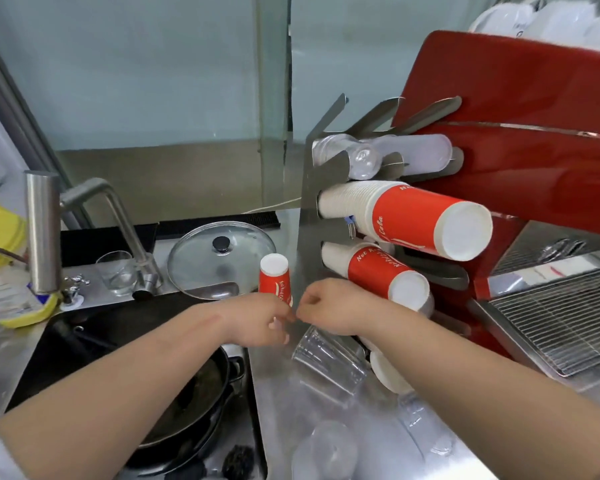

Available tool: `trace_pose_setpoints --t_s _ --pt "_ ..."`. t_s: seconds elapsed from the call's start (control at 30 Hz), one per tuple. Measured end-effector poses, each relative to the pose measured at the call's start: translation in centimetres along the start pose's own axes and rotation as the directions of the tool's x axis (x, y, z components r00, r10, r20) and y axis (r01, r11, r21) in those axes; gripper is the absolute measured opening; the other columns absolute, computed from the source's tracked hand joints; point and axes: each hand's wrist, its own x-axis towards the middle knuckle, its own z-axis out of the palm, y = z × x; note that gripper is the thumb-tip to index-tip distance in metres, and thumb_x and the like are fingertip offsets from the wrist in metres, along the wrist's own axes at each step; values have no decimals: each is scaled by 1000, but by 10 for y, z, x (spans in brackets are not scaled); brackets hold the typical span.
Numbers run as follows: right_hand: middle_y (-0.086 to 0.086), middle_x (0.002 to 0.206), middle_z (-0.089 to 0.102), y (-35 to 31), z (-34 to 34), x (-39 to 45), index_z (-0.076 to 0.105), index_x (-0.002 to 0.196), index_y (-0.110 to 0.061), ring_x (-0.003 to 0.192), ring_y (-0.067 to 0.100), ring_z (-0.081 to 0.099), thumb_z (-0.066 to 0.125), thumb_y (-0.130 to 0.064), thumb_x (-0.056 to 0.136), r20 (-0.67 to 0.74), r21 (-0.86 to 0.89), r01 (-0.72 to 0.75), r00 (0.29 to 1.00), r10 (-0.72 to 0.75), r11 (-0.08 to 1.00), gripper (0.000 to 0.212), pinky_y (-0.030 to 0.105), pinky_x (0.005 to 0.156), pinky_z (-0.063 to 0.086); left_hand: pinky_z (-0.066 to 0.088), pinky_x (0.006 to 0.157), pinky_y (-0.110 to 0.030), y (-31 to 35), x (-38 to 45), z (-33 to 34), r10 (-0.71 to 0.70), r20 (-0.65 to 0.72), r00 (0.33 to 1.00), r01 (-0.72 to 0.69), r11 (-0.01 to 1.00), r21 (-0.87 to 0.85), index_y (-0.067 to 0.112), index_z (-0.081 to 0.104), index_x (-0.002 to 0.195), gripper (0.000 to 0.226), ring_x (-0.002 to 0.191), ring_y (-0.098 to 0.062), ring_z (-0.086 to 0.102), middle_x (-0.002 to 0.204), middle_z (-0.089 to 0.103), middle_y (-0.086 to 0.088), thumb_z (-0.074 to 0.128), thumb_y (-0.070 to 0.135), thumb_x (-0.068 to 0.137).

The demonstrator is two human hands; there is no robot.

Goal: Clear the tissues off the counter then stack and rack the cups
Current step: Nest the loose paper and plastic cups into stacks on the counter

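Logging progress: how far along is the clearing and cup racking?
No tissues show on the counter. The rack already holds red cup stacks. Both hands meet beside an upturned red cup; whether either grips anything is unclear. Clear cups still lie loose.

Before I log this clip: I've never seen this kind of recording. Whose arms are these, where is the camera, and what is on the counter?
The single picture comes from a wide-angle camera worn on a person's head, looking down at their own bare arms. The left hand and right hand meet in the middle with fingers curled; whether they pinch anything is hidden. Behind the left hand a red paper cup stands upside down on the steel counter. Clear plastic cups lie on the counter below the hands. To the right, a metal cup rack holds stacks of red paper cups sideways, beside a red machine. At left is a sink with a pan and a glass lid.
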Motion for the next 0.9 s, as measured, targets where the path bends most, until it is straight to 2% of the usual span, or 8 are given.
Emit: trace_pose_setpoints --t_s 0.1,0.17,0.3,0.43,0.53,0.67,0.8,0.9 --pt "-4 102 70 29 12 -26 69 99 -23 96 15 64 54 -36 87 -73 34 2 997 0 999 23 26 85 51 41 102 -35 3 0 20 74 -89 993 -72 997 18 24 55 129 45 118 -20 50 125 54 -2 59 35 85" --pt "-8 97 69 50 28 -40 68 100 -24 93 10 61 55 -36 87 -85 87 -8 996 16 996 22 16 76 46 35 105 -25 10 1 32 105 -133 986 -109 994 -27 23 48 138 53 126 -16 44 134 48 -1 61 32 87" --pt "-11 82 59 87 69 -62 66 91 -31 77 8 52 57 -33 80 -93 188 60 995 -43 980 14 25 70 45 26 114 -26 25 9 65 131 -235 963 -142 989 -31 17 37 147 64 140 -21 33 151 34 -6 60 32 88" --pt "0 116 55 113 97 -62 60 118 -19 103 11 48 53 -24 83 -215 69 116 972 -99 991 37 11 80 34 27 117 -46 27 23 95 182 -259 949 -157 981 116 19 38 145 67 143 -29 29 153 34 -9 58 34 82" --pt "3 121 52 126 116 -54 56 123 -19 112 20 50 52 -16 79 -258 56 124 960 -105 991 45 23 93 42 23 117 -51 27 33 105 196 -244 950 -147 967 208 20 37 145 71 144 -31 27 153 35 -8 63 32 80" --pt "4 125 48 138 139 -38 46 130 -23 115 27 48 42 -18 72 -295 30 64 954 -52 997 58 40 90 49 24 117 -50 28 42 109 186 -217 958 -130 959 250 18 37 146 73 143 -32 27 152 36 -10 65 29 79" --pt "8 125 47 139 141 -27 48 123 -14 112 30 49 44 -16 71 -284 75 -8 958 29 997 52 38 89 47 39 109 -48 28 51 111 187 -244 952 -122 959 257 17 44 142 70 130 -34 41 136 48 -13 65 24 75" --pt "7 124 44 137 140 -22 45 122 -14 112 28 48 54 -21 76 -244 76 -78 965 94 994 47 36 88 47 37 110 -45 30 55 112 163 -218 962 -101 958 268 18 37 146 75 130 -31 36 139 42 -12 66 26 78"
